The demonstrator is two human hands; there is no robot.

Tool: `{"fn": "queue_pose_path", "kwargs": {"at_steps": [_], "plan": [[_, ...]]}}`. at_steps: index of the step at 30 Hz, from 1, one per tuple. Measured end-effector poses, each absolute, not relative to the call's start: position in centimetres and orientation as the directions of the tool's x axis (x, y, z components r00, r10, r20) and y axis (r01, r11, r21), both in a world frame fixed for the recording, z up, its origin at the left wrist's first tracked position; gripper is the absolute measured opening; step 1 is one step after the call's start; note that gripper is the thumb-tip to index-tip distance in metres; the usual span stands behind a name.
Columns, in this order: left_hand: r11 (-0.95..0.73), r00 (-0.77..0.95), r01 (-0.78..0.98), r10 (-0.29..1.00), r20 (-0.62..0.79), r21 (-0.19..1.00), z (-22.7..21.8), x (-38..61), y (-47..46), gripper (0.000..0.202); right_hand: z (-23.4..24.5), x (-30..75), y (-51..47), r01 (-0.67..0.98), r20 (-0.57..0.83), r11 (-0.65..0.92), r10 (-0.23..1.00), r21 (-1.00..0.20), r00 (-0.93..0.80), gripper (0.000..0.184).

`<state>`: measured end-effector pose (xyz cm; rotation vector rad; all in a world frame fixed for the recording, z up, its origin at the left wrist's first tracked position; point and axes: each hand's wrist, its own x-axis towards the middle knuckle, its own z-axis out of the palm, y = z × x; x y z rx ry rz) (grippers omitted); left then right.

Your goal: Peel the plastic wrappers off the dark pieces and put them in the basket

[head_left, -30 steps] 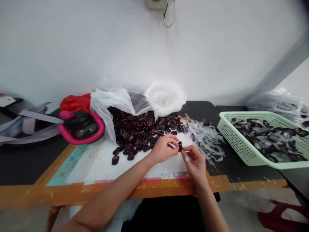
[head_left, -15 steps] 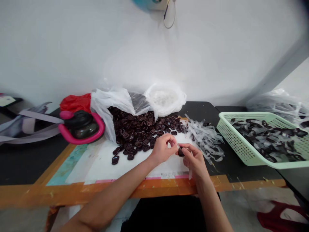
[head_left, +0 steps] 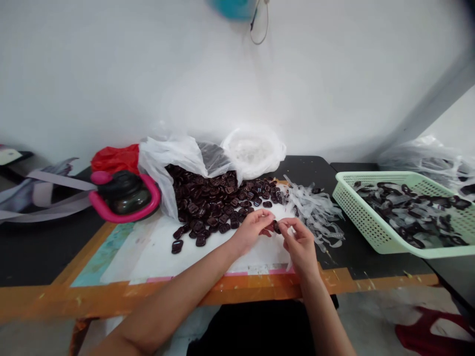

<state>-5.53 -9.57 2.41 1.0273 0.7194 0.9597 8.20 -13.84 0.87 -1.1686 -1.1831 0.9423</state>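
Over the white sheet, my left hand point(head_left: 253, 228) and my right hand point(head_left: 300, 243) meet at a small dark brown buckle point(head_left: 276, 227). Left fingertips pinch its near side, while my right thumb and fingers close on its other side. A translucent strap point(head_left: 289, 263) hangs below the right hand, partly hidden by the fingers. Beyond my left hand lies a heap of similar dark buckles point(head_left: 208, 205), spilling from a white plastic bag point(head_left: 156, 163). To the right of the heap is a loose pile of translucent straps point(head_left: 315, 210).
A pale green basket point(head_left: 374, 228) at the right holds dark buckles with translucent straps. A white bag-lined bowl point(head_left: 256, 165) stands at the back. At left sit a dark bottle with a pink handle point(head_left: 124, 217) and a red bag point(head_left: 115, 159). Orange tape point(head_left: 166, 302) covers the table's front edge.
The buckle between my hands has turned and less of it shows. My left fingers have shifted slightly toward it, and the strap below my right hand has swung a little left.
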Motion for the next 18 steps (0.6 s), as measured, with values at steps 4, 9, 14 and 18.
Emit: {"fn": "queue_pose_path", "kwargs": {"at_steps": [4, 9, 14, 18], "plan": [[0.361, 0.538, -0.404, 0.837, -0.101, 0.841, 2.5, -5.6, -9.9, 0.027, 0.7, 8.1, -13.8, -0.079, 0.122, 0.141, 0.969, -0.987, 0.213, 0.022], [0.356, 0.483, -0.479, 0.870, -0.098, 0.802, 2.4, -5.5, -9.7, 0.034, 0.8, 7.7, -13.8, -0.199, 0.061, 0.124, 0.953, -0.972, 0.296, 0.025], [0.192, 0.441, -0.434, 0.897, 0.021, 0.880, 2.3, -5.5, -9.5, 0.027, 1.4, 7.4, -13.9, -0.460, -0.051, 0.012, 0.991, -0.888, 0.124, 0.025], [0.063, 0.412, -0.354, 0.906, 0.095, 0.933, 2.5, -5.5, -9.6, 0.026, 1.7, 7.6, -13.9, -0.483, -0.100, -0.049, 0.992, -0.874, 0.081, 0.030]]}}
